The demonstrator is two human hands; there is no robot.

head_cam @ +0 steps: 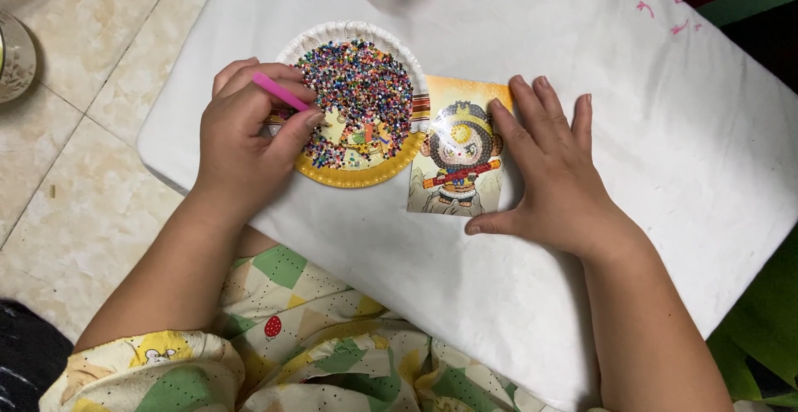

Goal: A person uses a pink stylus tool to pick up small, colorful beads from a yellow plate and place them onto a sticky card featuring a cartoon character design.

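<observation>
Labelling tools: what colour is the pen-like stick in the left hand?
Pink. The stick shows in the head view, held in the left hand over the bead plate.

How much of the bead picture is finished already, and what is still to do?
Mostly done: the cartoon figure on the picture card looks largely filled. In hand: the left hand holds a pink pen over the plate of beads; the right hand steadies the card. What is left: too small to tell.

pink stick (280,92), multicoloured beads (357,88), yellow-rimmed plate (366,177), white table (665,129)
</observation>
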